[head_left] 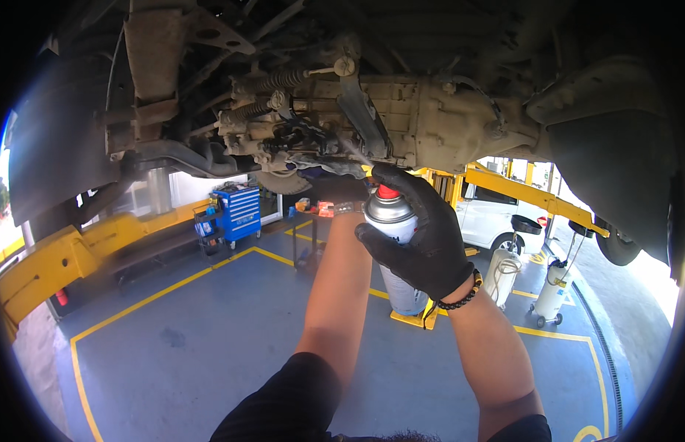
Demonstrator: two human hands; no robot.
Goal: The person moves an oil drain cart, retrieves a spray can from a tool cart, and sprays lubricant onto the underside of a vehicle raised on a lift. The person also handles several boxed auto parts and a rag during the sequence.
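Black-gloved, my right hand [431,239] is wrapped round a spray can [390,214] with a silver top and a red cap, held upright. A pale streak of spray runs from the nozzle up toward dark, wet-looking parts [302,136] under a raised vehicle. My left hand [342,189], also in a black glove, is lifted just behind and left of the can, close below those parts. Its fingers are hidden in shadow, so what they hold does not show. Above both hands spans the dusty gearbox housing [453,121].
Yellow lift arms [62,254] reach under the vehicle on both sides. A blue tool cabinet [241,214] stands back left. At the right are a white vehicle [493,217] and wheeled oil drainers [552,291]. Yellow lines mark the blue floor [210,353].
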